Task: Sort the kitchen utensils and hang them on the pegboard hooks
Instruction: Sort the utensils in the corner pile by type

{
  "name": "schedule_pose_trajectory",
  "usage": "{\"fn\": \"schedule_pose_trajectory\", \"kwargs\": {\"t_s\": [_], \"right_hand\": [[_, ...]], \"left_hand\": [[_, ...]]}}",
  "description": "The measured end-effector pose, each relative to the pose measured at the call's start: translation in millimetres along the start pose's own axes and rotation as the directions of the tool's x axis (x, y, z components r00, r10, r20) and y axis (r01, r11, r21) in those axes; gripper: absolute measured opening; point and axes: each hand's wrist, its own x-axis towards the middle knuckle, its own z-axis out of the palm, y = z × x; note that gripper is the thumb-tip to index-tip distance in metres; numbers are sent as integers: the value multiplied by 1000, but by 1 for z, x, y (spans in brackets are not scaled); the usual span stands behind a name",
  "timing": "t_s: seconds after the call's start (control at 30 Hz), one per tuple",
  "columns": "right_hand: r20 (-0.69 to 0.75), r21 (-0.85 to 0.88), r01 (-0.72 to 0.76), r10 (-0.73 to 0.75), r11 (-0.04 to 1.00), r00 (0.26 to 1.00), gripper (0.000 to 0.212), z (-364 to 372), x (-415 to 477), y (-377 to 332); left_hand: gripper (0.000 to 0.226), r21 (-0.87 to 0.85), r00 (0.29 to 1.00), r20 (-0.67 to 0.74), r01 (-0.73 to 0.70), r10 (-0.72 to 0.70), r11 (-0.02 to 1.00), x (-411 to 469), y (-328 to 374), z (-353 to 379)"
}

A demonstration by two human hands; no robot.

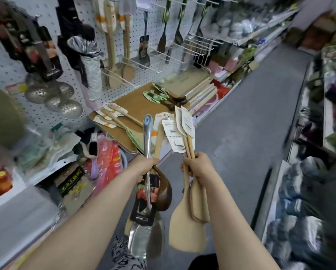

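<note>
Now holding up two bundles above the aisle floor (pixel 251 114), beside the pegboard (pixel 5 71): in the left hand (pixel 146 165), clamped in curled fingers, a steel turner (pixel 147 137) with a blue-tipped handle and a dark brown ladle (pixel 163 193), heads down; in the right hand (pixel 198 165), likewise clamped in a closed fist, pale wooden spatulas (pixel 184 228) with paper tags (pixel 184 121) at the upper handle ends. Beyond, lying on a wooden board (pixel 141 106), tagged wooden spoons (pixel 114 117) and green-handled pieces (pixel 159 94); hanging from the pegboard hooks (pixel 155 69), long wooden paddles (pixel 111 36), black spoons (pixel 163 36) and perforated skimmers (pixel 66 109).
</note>
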Motion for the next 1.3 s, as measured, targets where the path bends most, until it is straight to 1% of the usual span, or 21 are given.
{"fn": "schedule_pose_trajectory", "kwargs": {"t_s": [0.07,0.17,0.27,0.4,0.5,0.57,0.63,0.7,0.77,0.83,0.93,1.0,1.07,1.2,1.3], "right_hand": [[22,2,-3,3,1000,1000,3,1,26,-8],[33,-4,-13,13,1000,999,4,2,69,-26],[50,-32,-30,32,999,998,5,4,102,-41],[72,-60,-48,52,997,996,9,9,148,-60],[106,-93,-69,79,993,991,5,17,176,-69],[138,-113,-79,94,990,986,15,23,195,-71],[187,-131,-77,101,988,977,23,30,216,-77],[229,-158,-50,86,986,970,16,37,233,-82],[277,-194,-8,63,981,959,10,45,252,-86],[328,-235,50,31,971,944,15,56,274,-87],[397,-264,97,16,960,917,19,65,297,-94],[473,-273,132,13,953,881,19,72,312,-101],[519,-268,160,2,950,855,22,80,326,-106],[584,-322,237,-4,917,811,27,103,352,-117],[612,-343,279,-12,897,790,27,127,367,-122]], "left_hand": [[42,0,1000,11,25,-25,1000,23,12,1],[44,-43,998,34,54,-52,998,63,33,1],[42,-13,995,43,93,-92,996,88,49,0],[47,-49,991,44,131,-129,990,127,68,-5],[44,-74,988,19,157,-156,985,145,76,-10],[36,-92,984,-3,174,-175,980,152,79,-15],[33,-147,979,-24,198,-203,969,165,78,-19],[22,-199,973,-49,211,-225,957,169,79,-23],[23,-271,960,-92,230,-263,935,177,75,-26],[27,-362,938,-138,252,-319,898,185,68,-25],[27,-459,899,-208,258,-385,850,189,61,-22],[19,-529,873,-239,250,-426,811,187,62,-17],[10,-577,854,-274,221,-442,786,188,62,-14],[12,-668,819,-323,157,-474,728,192,60,-15],[10,-685,794,-348,147,-498,713,196,57,-21]]}}
